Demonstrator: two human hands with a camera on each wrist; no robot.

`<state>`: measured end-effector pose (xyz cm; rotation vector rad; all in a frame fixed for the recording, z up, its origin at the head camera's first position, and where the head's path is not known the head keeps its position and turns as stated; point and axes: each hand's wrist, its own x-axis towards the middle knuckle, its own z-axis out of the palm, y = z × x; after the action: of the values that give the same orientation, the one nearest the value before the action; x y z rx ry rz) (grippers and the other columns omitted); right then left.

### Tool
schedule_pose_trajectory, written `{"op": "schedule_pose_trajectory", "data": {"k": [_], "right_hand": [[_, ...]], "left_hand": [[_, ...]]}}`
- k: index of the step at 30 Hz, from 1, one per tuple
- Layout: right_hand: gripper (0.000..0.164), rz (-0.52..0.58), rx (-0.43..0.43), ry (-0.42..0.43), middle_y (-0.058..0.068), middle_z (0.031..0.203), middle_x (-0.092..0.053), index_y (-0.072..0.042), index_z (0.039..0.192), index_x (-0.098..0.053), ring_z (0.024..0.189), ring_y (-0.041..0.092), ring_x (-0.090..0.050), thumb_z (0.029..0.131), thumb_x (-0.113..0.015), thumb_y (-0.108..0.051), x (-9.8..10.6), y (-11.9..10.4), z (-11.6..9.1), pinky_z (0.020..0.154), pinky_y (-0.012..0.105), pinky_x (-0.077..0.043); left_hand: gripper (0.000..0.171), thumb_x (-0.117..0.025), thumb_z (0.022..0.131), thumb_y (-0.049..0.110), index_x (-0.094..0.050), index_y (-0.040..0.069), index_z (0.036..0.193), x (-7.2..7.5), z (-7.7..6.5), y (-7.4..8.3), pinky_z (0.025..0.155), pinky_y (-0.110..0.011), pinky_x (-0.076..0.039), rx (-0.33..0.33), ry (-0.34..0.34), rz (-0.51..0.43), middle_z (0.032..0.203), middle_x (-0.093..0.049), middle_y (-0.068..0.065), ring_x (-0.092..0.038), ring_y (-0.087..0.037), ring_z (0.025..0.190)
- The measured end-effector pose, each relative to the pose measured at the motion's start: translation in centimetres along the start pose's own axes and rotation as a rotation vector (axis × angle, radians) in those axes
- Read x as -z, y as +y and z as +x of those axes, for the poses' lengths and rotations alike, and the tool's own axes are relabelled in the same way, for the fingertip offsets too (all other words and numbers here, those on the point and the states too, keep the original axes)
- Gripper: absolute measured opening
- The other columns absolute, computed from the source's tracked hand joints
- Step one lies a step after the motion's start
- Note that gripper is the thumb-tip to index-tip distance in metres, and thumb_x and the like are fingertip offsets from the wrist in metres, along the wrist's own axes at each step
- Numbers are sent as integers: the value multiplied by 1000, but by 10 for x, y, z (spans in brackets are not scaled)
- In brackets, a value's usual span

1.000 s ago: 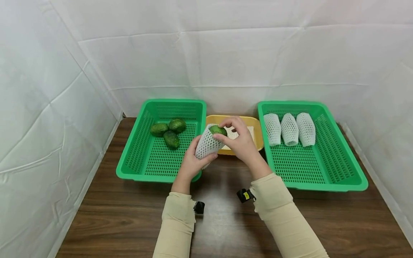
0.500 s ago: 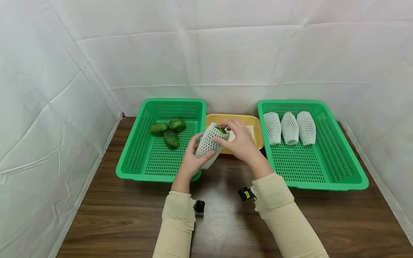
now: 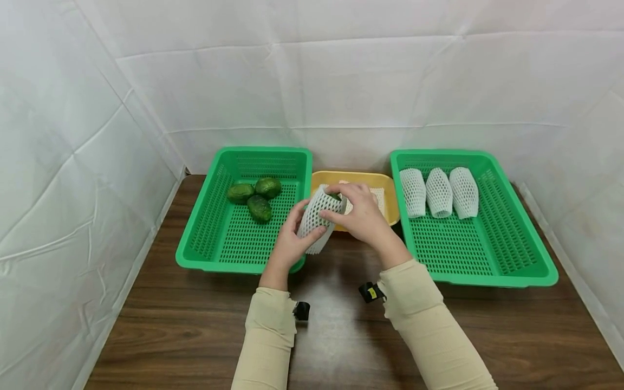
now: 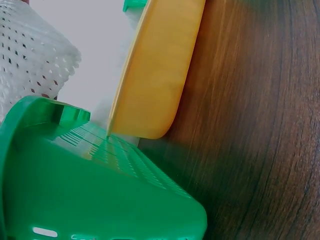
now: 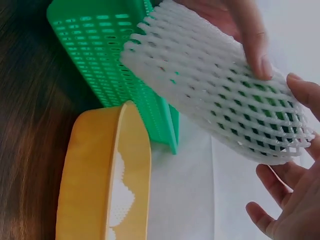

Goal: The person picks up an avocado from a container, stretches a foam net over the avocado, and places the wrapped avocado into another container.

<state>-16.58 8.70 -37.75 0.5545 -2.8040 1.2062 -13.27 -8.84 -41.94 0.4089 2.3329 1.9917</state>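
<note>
A white foam net sleeve [image 3: 319, 211] is held tilted above the table, with a green avocado [image 5: 260, 107] inside its upper end, visible through the mesh in the right wrist view. My left hand [image 3: 291, 241] grips the sleeve around its middle, thumb along the near side. At the upper end, my right hand [image 3: 363, 214] pinches the sleeve's rim and the avocado's tip between thumb and fingers. The sleeve's lower end hangs loose. In the left wrist view only that loose end of the sleeve [image 4: 35, 55] shows, and the left hand is almost wholly out of frame.
A green basket [image 3: 195, 238] on the left holds 3 bare avocados [image 3: 259, 208]. The right green basket [image 3: 526, 279] has 3 sleeved fruits [image 3: 439, 192] at its back left. Between them, a yellow tray [image 3: 390, 195] contains flat foam sleeves [image 3: 377, 197]. White sheeting [image 3: 341, 81] walls the table.
The sleeve has been drawn up over the avocado, whose green top was largely bare a second ago. My right fingers have shifted slightly at the rim. My left hand keeps its grip.
</note>
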Motion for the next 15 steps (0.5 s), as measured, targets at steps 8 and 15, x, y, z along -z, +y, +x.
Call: {"op": "schedule_pose_trajectory", "data": {"k": [8,15], "right_hand": [[51,51,-126,0,6,122,-53,-14,109,-57,117,27,-41,76,-70,-51,-4,-1,-2,96,46,-33],[48,56,-71,-11,7,122,-54,-10,111,-61,123,26,-37,80,-69,-46,-9,2,-2,101,48,-27]], "left_hand": [[67,-58,89,4,-23,7,147,3,-1,0,87,-47,-44,4,-79,-40,137,-38,-21,-49,-35,112],[78,-71,82,9,-26,13,146,1,3,-3,88,-41,-45,60,-44,-52,136,-40,-15,-49,-29,111]]}}
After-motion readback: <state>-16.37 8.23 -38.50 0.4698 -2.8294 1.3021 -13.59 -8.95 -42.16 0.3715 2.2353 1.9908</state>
